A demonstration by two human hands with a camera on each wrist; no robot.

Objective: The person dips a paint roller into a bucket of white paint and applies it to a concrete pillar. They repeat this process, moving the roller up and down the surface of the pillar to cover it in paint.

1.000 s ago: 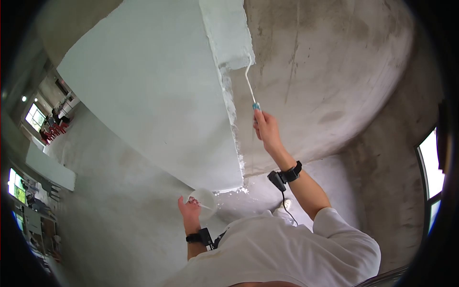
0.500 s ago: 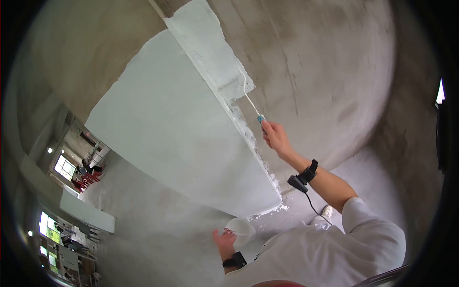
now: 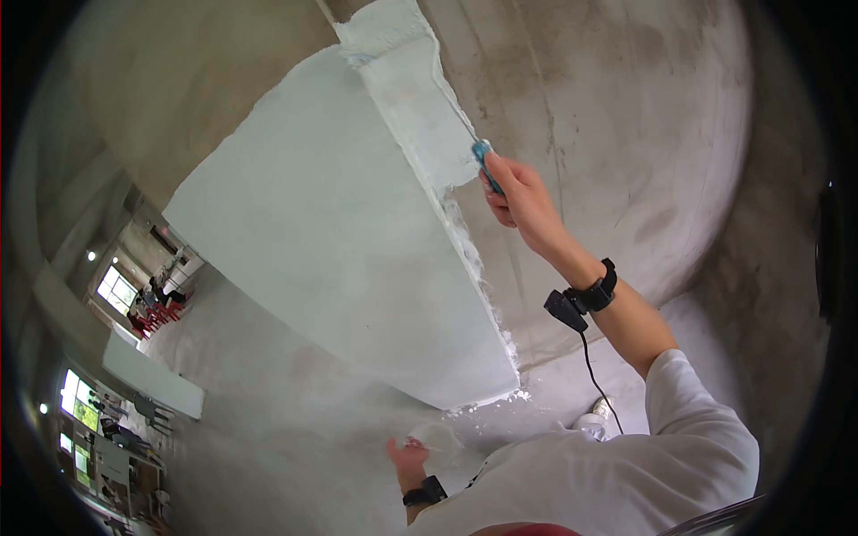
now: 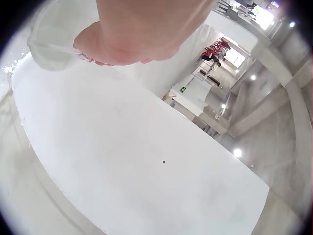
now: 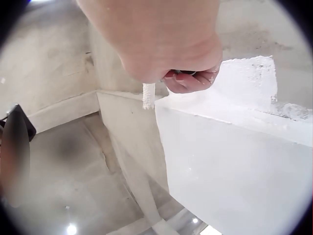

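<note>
Right hand: my right hand (image 3: 523, 198) grips the paint roller (image 3: 480, 159), fingers curled round its blue handle.
Roller axis: its shaft runs from my fist up toward the painted beam (image 3: 340, 232).
Left hand: my left hand (image 3: 405, 454) holds a white cup (image 3: 436, 439) low beside me.

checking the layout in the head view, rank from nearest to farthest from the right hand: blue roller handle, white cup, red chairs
1. blue roller handle: in the grip of the right hand, up at the painted edge.
2. white cup: low down, held by the left hand.
3. red chairs: far off at the left.
</note>
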